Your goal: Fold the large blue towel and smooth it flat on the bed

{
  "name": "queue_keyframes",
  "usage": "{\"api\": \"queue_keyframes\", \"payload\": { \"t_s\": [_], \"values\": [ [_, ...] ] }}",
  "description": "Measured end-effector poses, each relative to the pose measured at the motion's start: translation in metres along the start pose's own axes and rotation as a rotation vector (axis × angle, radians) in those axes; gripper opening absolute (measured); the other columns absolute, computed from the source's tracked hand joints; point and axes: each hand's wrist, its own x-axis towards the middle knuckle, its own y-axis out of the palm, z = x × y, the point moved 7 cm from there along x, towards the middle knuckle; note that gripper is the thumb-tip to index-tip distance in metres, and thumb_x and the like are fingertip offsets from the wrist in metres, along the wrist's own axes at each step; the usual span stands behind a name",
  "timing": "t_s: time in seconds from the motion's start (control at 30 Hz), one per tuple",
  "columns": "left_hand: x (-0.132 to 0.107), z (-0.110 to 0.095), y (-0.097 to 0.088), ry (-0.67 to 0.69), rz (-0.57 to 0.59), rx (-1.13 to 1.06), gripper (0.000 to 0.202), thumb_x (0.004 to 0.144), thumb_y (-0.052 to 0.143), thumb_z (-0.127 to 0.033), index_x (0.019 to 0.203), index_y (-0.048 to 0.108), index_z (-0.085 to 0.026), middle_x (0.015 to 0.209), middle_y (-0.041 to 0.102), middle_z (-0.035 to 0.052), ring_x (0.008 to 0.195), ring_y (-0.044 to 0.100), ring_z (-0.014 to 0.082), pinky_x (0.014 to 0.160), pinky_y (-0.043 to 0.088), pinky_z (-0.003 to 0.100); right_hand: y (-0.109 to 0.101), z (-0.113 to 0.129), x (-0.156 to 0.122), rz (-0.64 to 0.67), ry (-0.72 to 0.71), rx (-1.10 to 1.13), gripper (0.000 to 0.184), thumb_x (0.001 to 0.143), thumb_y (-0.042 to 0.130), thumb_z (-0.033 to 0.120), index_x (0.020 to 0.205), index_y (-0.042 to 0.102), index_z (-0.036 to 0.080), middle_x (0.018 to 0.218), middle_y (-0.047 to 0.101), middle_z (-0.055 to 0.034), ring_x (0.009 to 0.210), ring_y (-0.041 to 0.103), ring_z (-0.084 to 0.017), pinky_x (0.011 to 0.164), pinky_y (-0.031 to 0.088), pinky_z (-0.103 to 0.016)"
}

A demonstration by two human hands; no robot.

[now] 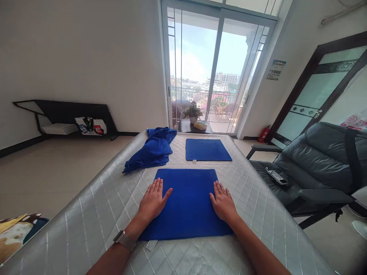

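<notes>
A flat blue cloth (187,208), roughly square, lies smooth in front of me on a silvery quilted mattress (100,214). My left hand (153,200) rests palm down on its left edge, fingers stretched forward and thumb apart. On the right edge my right hand (223,202) lies flat in the same way. A white tag (151,245) sticks out below the cloth's near left corner. Farther off, a second flat blue cloth (208,149) lies to the right. Crumpled blue cloth (155,149) is heaped to its left, near the mattress's far end.
A grey reclining chair (323,164) stands along the right side, with a power strip (277,177) on its seat. Beyond the mattress is a small table (186,127) with a potted plant (193,110). Patterned fabric (20,233) shows at lower left.
</notes>
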Motion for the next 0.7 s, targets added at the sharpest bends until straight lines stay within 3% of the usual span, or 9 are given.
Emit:
{"api": "queue_keyframes", "payload": {
  "t_s": [0.1, 0.17, 0.33, 0.4, 0.47, 0.57, 0.7],
  "values": [
    [-0.004, -0.010, -0.010, 0.009, -0.019, 0.001, 0.089, 0.094, 0.013, -0.068, 0.148, 0.033, 0.001, 0.155, 0.032, 0.0207, 0.145, 0.027, 0.0284, 0.120, 0.023, 0.045, -0.001, 0.000, 0.001, -0.009, 0.000, 0.023, 0.065, 0.099, 0.015, 0.047, 0.155, 0.013, 0.013, 0.162, 0.010, -0.0025, 0.150, 0.007, -0.018, 0.121, 0.004, -0.041],
    [-0.009, -0.037, -0.014, 0.094, -0.013, -0.037, 0.082, 0.095, 0.016, -0.065, 0.149, 0.032, -0.005, 0.156, 0.032, 0.0167, 0.146, 0.026, 0.0262, 0.120, 0.024, 0.044, -0.001, 0.001, 0.002, -0.004, 0.004, 0.039, 0.065, 0.099, 0.014, 0.047, 0.155, 0.013, 0.014, 0.162, 0.010, -0.0023, 0.150, 0.007, -0.018, 0.121, 0.004, -0.041],
    [-0.022, -0.157, -0.015, 0.463, 0.049, -0.194, 0.066, 0.099, 0.021, -0.055, 0.153, 0.025, -0.017, 0.158, 0.030, 0.0086, 0.147, 0.023, 0.0206, 0.120, 0.026, 0.041, -0.001, 0.001, 0.001, -0.002, -0.008, 0.029, 0.065, 0.099, 0.018, 0.045, 0.155, 0.015, 0.012, 0.162, 0.010, -0.0041, 0.150, 0.008, -0.019, 0.121, 0.005, -0.042],
    [-0.019, -0.200, -0.016, 0.547, 0.040, -0.244, 0.065, 0.100, 0.021, -0.053, 0.154, 0.024, -0.017, 0.158, 0.029, 0.0080, 0.147, 0.021, 0.0201, 0.121, 0.024, 0.040, 0.000, 0.001, 0.000, 0.006, -0.039, -0.006, 0.062, 0.098, 0.022, 0.038, 0.155, 0.016, 0.013, 0.162, 0.009, -0.0049, 0.150, 0.006, -0.020, 0.121, 0.006, -0.042],
    [-0.011, -0.228, -0.016, 0.568, 0.036, -0.281, 0.065, 0.100, 0.020, -0.052, 0.153, 0.024, -0.015, 0.159, 0.028, 0.0084, 0.148, 0.020, 0.0201, 0.121, 0.023, 0.040, 0.003, 0.001, -0.001, 0.023, -0.076, -0.040, 0.062, 0.097, 0.027, 0.031, 0.155, 0.017, 0.014, 0.162, 0.007, -0.0053, 0.150, 0.003, -0.021, 0.121, 0.005, -0.042],
    [-0.002, -0.236, -0.012, 0.543, 0.054, -0.292, 0.065, 0.101, 0.018, -0.052, 0.153, 0.024, -0.013, 0.158, 0.029, 0.0102, 0.147, 0.022, 0.0202, 0.120, 0.023, 0.040, 0.004, 0.001, -0.002, 0.021, -0.088, -0.046, 0.062, 0.096, 0.028, 0.027, 0.155, 0.017, 0.016, 0.162, 0.007, -0.0048, 0.150, 0.003, -0.021, 0.120, 0.004, -0.042],
    [-0.003, -0.201, -0.008, 0.497, 0.067, -0.225, 0.068, 0.099, 0.020, -0.056, 0.153, 0.026, -0.014, 0.157, 0.030, 0.0115, 0.147, 0.024, 0.0219, 0.120, 0.024, 0.043, 0.001, 0.002, 0.000, -0.007, -0.054, 0.005, 0.061, 0.099, 0.021, 0.037, 0.155, 0.018, 0.015, 0.162, 0.011, -0.0045, 0.150, 0.008, -0.020, 0.120, 0.006, -0.043]
  ]
}}
